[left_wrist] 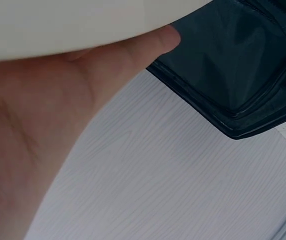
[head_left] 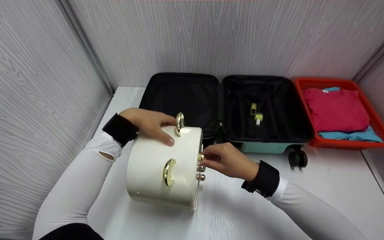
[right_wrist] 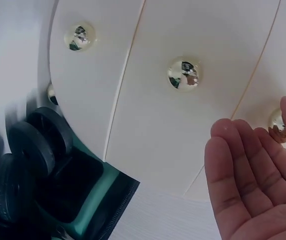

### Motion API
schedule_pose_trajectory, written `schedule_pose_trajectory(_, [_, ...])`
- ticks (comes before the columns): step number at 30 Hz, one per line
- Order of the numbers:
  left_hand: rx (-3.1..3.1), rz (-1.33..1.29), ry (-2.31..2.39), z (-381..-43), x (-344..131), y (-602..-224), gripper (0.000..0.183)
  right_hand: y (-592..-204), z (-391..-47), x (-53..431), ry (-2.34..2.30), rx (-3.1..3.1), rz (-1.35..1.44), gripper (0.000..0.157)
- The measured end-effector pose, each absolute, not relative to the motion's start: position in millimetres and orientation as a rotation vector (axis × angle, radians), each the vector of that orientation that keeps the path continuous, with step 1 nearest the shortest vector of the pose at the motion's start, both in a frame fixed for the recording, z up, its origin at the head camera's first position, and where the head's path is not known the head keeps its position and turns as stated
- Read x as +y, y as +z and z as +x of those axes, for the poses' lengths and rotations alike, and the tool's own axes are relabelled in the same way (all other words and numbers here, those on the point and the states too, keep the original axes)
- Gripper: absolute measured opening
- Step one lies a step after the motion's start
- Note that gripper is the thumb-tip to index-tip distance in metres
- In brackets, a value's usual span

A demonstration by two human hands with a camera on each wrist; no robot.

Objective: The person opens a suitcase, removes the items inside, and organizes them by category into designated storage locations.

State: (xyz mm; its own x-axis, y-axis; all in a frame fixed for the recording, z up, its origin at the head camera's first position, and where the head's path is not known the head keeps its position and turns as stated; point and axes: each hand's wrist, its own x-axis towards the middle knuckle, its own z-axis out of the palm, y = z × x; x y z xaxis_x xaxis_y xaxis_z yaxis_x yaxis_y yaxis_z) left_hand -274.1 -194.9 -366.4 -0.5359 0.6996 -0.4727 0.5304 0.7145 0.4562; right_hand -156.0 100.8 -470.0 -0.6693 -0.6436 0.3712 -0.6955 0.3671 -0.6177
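A cream jewellery box (head_left: 163,166) lies on the worktop (head_left: 328,186), the left hand (head_left: 150,125) resting relaxed on it at 11 o'clock. The right hand (head_left: 227,160) pinches a gold knob (head_left: 201,157); the right-wrist view alone shows two more knobs (right_wrist: 183,73) and suitcase wheels (right_wrist: 30,150).

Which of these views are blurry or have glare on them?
Head view: evenly lit, corners bowed by the lens, slight glare on the cream box. Left wrist view: left hand too close, soft. Right wrist view: suitcase wheels smeared; gold knobs mirror the room.
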Motion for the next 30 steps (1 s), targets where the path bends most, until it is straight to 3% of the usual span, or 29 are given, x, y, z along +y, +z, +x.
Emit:
schedule_pose_trajectory(9, [2.282,0.923,0.345,-269.7,-205.8,-369.7,0.077,-498.7,-155.2,104.8,1.163,-2.553,1.175,0.025])
schedule_pose_trajectory(18, [2.351,1.007,0.525,-236.6,-223.7,-368.6,0.103,-520.2,-152.7,96.4,1.269,-2.537,1.171,0.011])
schedule_pose_trajectory(30, [2.368,0.963,0.488,-238.1,-212.8,-363.6,0.102,-525.9,-148.5,95.6,1.295,-2.513,1.140,0.011])
